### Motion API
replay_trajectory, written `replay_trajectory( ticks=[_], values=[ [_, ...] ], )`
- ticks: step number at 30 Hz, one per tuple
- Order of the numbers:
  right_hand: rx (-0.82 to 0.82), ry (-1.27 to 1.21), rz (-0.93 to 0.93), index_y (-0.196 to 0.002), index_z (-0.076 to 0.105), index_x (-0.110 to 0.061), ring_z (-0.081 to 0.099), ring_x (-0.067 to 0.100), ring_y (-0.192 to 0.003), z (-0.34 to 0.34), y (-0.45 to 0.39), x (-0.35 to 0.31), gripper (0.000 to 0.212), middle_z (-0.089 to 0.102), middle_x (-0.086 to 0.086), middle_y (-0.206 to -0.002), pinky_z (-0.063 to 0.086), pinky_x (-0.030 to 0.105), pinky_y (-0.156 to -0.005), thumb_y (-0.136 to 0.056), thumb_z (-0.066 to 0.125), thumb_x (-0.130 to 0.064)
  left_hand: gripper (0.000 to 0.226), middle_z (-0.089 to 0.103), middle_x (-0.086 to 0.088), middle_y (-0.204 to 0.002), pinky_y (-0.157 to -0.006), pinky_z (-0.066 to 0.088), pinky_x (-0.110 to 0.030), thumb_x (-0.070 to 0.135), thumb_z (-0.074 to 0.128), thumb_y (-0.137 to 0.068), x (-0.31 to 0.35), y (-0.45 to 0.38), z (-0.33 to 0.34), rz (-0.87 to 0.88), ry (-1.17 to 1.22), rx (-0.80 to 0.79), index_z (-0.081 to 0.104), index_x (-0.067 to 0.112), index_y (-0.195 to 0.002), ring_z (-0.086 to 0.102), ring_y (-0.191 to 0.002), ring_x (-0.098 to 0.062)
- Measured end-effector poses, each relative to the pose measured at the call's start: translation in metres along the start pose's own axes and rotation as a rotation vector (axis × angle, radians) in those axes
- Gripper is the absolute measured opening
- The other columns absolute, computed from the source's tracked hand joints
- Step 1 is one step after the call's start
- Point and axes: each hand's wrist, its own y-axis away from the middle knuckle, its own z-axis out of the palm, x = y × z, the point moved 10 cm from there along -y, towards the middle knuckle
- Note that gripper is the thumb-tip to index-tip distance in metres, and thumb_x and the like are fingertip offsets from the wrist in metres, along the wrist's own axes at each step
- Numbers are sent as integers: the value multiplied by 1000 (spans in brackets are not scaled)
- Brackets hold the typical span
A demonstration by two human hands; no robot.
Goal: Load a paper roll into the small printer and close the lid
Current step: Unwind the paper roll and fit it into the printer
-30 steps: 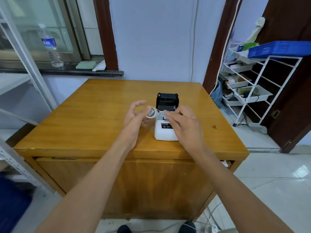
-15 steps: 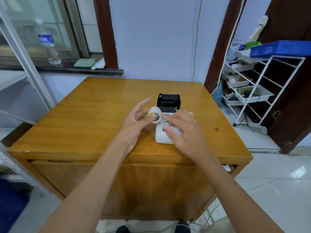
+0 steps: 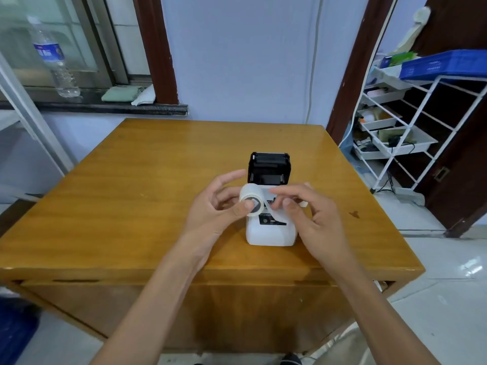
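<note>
We pinch the paper roll (image 3: 251,202) in our left hand (image 3: 214,206) just before the printer (image 3: 270,222) while right fingers (image 3: 283,204) grip its loose end, lid (image 3: 269,168) up for loading.

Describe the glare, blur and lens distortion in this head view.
Head view: soft daylight, with a pale sheen on the far table top; wide-angle bending bows the door frame and rack near the edges; the right hand fingertips look slightly motion-smeared, while the paper roll in the left hand and the printer stay fairly sharp.
</note>
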Motion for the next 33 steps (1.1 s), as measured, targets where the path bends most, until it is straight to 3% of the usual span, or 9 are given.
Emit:
replay_trajectory(
  ticks=[2,5,9,13,16,21,26,30,33],
  values=[
    [-6,-30,6,-118,76,-20,66,17,-98,0,1,-2,25,77,-6,-91,47,21,-91,-106,57,-8,63,78,-10,-113,-91,55,-27,22,84,-77,0,0,0,-1,-7,-4,62,27,-136,70,-103,-20],
    [27,1,-21,-119,75,-26,66,23,-99,-3,4,-8,21,79,-11,-90,45,29,-101,-104,63,-17,62,78,-11,-115,-92,55,-31,20,86,-77,-1,1,2,-22,-25,-25,63,25,-135,70,-104,-21],
    [32,53,-30,-129,72,-28,59,17,-102,-2,3,-10,34,69,-5,-93,39,16,-98,-96,74,-18,56,78,-11,-113,-86,55,-26,11,86,-78,-3,5,10,-80,64,-88,66,13,-131,72,-102,-18],
    [8,146,-69,-132,72,-27,52,7,-100,3,1,-11,40,62,-6,-97,35,14,-92,-93,78,-20,61,74,-19,-122,-91,56,-31,27,85,-72,-4,10,15,-70,105,-131,70,6,-127,71,-110,-25],
    [18,183,-72,-134,70,-29,57,17,-109,0,3,-12,42,64,-6,-104,34,11,-96,-94,77,-25,64,73,-24,-122,-95,58,-39,38,83,-74,-7,9,12,-89,90,-109,71,1,-125,70,-108,-30],
    [-40,217,-74,-137,68,-32,56,14,-120,11,2,-11,48,64,-11,-117,30,8,-103,-91,78,-38,46,75,-4,-78,-55,51,-17,58,74,-73,-3,11,11,-88,14,-22,79,16,-90,66,-61,-11],
    [-33,334,-200,-134,71,-28,55,18,-119,16,5,-20,52,63,-9,-123,44,28,-101,-85,83,-38,51,75,-24,-116,-91,56,-35,41,72,-91,-2,13,14,-75,-9,-69,71,-1,-120,71,-102,-31],
    [-1,379,-223,-123,72,-25,60,23,-116,18,4,-25,43,64,-7,-119,43,21,-95,-82,87,-27,45,77,-16,-107,-89,56,-30,29,78,-87,-1,14,17,-50,-46,-103,69,2,-122,72,-97,-23],
    [17,409,-280,-119,73,-24,60,23,-111,20,7,-32,35,65,-5,-116,50,32,-87,-86,85,-28,54,77,-14,-106,-89,54,-28,34,80,-82,2,14,22,-28,-51,-133,68,0,-122,71,-98,-20]
  ],
)
